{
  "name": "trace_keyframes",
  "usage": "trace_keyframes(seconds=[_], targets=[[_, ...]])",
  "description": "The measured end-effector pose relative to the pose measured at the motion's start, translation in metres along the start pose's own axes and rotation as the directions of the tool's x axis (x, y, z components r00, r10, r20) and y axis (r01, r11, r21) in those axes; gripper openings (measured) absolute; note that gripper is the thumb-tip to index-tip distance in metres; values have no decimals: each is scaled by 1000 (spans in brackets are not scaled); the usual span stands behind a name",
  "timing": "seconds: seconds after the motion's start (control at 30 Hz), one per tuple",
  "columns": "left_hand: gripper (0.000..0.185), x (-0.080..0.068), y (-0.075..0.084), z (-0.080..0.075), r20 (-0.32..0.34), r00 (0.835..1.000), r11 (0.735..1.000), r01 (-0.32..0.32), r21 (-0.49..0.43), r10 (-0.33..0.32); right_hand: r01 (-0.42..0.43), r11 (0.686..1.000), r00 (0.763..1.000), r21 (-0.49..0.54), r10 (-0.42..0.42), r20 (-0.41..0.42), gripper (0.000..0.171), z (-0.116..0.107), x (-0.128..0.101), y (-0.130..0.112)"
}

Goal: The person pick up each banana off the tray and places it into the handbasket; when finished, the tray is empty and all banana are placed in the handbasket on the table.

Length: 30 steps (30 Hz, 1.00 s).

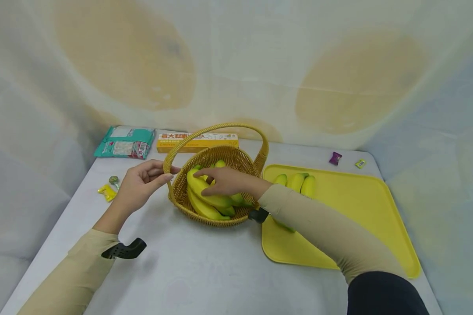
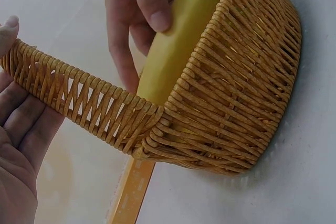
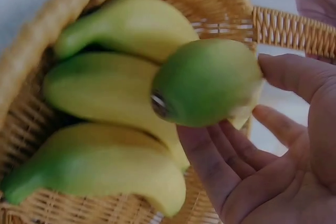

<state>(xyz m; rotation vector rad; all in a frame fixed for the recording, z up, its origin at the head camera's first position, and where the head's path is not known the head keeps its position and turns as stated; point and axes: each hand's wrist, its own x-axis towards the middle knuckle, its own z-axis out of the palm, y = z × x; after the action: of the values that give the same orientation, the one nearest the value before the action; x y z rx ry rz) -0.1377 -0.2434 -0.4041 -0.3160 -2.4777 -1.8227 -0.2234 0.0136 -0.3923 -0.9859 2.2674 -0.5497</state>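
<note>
Fingers, R: right hand fingers curled loosely round top banana inside basket; thumb on one side, fingers under per R wrist view. Grip firmness hard to tell.
Fingers, L: left hand fingers nearly straight, thumb and fingertips touching basket handle at its left foot. L wrist view: palm lies along handle strip, hand cut off at frame edge.
Bananas in basket: bunch w/ green tips, abt 3–4; exact count unclear, R hand covers part.
Basket: wicker, on table, centre.
Tray: yellow, just right of basket; R forearm hides its left part.
Bananas on tray: near basket, lower ends hidden behind sleeve.
Behind basket: yellow box, print partly blocked by handle; teal packet further left.
Small items: sweets left of basket; 2 wrappers behind tray, too small to ID.
</note>
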Motion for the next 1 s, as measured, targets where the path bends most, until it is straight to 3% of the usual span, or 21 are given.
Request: trace_keyframes(seconds=[0.33,0.53,0.77,1.0], targets=[[26,3,-2,0,13,999,1000,-29,-9,29,-99,988,994,122,93,58,82,6,7,-16],[27,3,-1,-1,5,1000,1000,-24,5,24,-92,988,994,122,84,67,86,9,7,-20],[27,2,-1,-1,5,1000,1000,-19,3,19,-71,991,997,113,69,22,78,8,-1,-17],[27,1,-3,-1,13,999,999,-37,-12,37,31,992,996,122,-21,-82,60,17,-29,3]])
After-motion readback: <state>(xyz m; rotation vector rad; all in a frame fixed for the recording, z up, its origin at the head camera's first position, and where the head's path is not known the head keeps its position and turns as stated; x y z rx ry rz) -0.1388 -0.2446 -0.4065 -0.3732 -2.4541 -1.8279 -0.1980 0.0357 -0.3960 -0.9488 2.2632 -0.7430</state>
